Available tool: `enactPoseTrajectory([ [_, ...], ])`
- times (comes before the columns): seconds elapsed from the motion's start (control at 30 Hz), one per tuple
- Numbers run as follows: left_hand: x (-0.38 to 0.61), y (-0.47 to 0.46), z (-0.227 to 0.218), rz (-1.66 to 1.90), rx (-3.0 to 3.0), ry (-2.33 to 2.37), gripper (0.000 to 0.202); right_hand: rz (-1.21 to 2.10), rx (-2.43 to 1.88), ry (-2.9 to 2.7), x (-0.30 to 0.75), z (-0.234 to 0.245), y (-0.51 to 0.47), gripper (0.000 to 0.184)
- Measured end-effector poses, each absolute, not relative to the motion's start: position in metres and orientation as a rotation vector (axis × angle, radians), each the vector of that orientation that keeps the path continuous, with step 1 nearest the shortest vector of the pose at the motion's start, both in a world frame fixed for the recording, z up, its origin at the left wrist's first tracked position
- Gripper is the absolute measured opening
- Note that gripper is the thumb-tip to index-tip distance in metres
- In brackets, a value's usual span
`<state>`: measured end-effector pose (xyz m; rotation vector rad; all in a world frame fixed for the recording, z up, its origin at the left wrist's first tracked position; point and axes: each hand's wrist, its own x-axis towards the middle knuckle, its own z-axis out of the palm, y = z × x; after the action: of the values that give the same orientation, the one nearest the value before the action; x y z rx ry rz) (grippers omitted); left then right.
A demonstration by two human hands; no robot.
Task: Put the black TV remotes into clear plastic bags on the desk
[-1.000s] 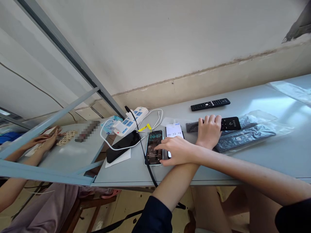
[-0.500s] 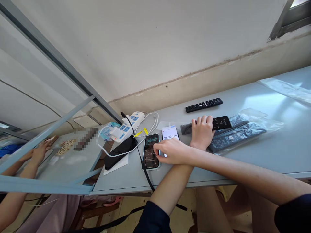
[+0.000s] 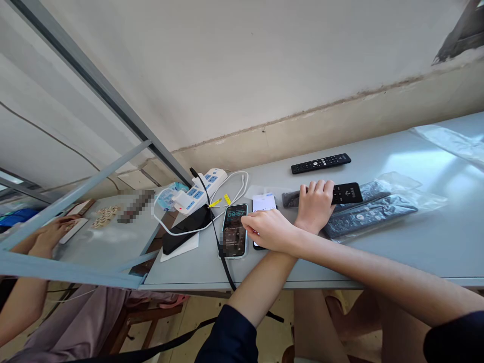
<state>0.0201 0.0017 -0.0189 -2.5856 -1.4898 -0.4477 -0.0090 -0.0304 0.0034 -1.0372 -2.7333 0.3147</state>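
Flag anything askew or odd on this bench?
Arms are crossed: the right hand reaches left to the phones while the left hand rests on a black remote. A dark phone lies askew on white paper near the table edge.

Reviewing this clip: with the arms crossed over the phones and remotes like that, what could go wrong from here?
1. The right hand reaches across the left forearm toward the lit phone; uncrossing might nudge the second phone beside it.
2. A black cable runs over the table edge beside the lit phone; a snag could drag it.
3. The left hand rests on a black remote by bagged remotes; the slick plastic could slide.
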Motion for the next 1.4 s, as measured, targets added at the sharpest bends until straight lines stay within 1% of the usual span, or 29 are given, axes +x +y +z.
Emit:
enactPoseTrajectory([
  [0.23, 0.020, 0.001, -0.019, -0.428, -2.563, -1.456, 0.027, 0.299, -1.065, -2.768, -0.010, 0.003, -0.031, 0.016],
  [0.6, 0.018, 0.000, -0.017, -0.373, -2.534, -1.426, 0.026, 0.296, -1.100, -2.735, -0.010, 0.000, -0.031, 0.013],
  [0.97, 0.019, -0.001, -0.017, -0.407, -2.547, -1.445, 0.023, 0.262, -1.092, -2.736, -0.010, 0.001, -0.031, 0.014],
  [1.23, 0.019, 0.000, -0.018, -0.402, -2.556, -1.439, 0.025, 0.260, -1.078, -2.694, -0.010, 0.000, -0.032, 0.014],
  [1.4, 0.017, 0.003, -0.013, -0.403, -2.597, -1.460, 0.029, 0.208, -1.161, -2.605, -0.004, 0.012, -0.024, 0.013],
])
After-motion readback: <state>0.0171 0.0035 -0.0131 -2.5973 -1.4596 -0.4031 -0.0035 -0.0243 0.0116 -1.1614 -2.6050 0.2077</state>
